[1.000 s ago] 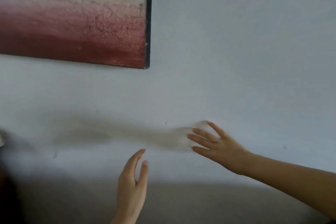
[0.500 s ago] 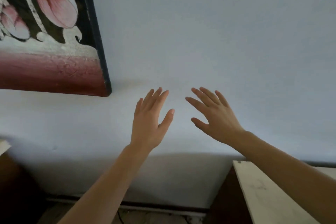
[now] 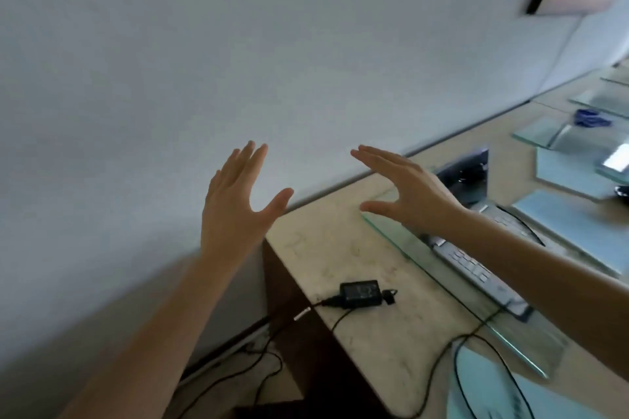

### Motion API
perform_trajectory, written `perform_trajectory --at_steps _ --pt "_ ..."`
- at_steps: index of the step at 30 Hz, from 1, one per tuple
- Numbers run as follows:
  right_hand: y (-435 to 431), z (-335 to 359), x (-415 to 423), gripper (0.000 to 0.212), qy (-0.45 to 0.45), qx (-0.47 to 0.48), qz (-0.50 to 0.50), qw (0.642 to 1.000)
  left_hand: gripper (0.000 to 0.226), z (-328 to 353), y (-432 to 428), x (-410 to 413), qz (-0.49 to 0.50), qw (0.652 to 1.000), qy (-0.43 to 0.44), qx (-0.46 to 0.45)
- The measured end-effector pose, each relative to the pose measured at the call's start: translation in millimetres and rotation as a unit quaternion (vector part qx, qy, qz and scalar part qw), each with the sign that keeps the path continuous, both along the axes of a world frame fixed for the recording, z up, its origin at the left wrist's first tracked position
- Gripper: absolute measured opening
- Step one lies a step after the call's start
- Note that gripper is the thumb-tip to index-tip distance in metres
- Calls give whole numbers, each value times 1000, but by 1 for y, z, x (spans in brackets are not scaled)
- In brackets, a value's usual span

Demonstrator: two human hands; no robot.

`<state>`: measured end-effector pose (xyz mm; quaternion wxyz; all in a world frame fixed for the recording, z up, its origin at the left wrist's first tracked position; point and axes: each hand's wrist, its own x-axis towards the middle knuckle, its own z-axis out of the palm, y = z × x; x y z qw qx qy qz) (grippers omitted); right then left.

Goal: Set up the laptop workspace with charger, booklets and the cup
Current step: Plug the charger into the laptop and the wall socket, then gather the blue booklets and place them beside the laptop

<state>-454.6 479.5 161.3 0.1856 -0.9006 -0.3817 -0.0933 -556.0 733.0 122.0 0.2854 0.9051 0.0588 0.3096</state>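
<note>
Above the left end of the pale marble desk (image 3: 340, 241), the person is holding both bare hands up, apart and empty. The left hand (image 3: 235, 204) is spreading its fingers before the grey wall (image 3: 238, 44). The right hand (image 3: 408, 194) is hovering, fingers spread, over the open silver laptop (image 3: 476, 265), which is lying on a clear glass sheet (image 3: 452, 303). Near the desk's left edge the black rectangular charger (image 3: 360, 293) is resting, its cable running off that edge. Light blue booklets (image 3: 571, 224) are lying further right.

Soft, dim daylight; motion blur smears the whole tilted frame, worst at the wide-angle-bent edges.
</note>
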Motion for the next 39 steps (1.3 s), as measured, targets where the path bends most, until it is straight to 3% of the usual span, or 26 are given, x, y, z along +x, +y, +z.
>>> perform_trajectory --at_steps 4,7,17,24,32,39 --pt "-80 -20 -36 81 49 -44 -87 994 70 -25 -57 -9 -98 994 35 -43" --pt "-128 -33 -61 78 79 -76 -132 985 68 -35 -97 -14 -151 987 45 -26" --pt "-240 -106 -118 65 195 -152 -271 930 70 -76 -170 -36 -249 959 125 -41" --pt "-272 -152 -123 62 267 -192 -315 890 71 -128 -195 -69 -243 943 209 -88" --pt "-306 -197 -125 66 316 -197 -309 875 72 -170 -238 -97 -181 915 352 -83" --pt "-338 -232 -103 64 350 -186 -269 878 60 -200 -293 -119 -49 877 433 -201"
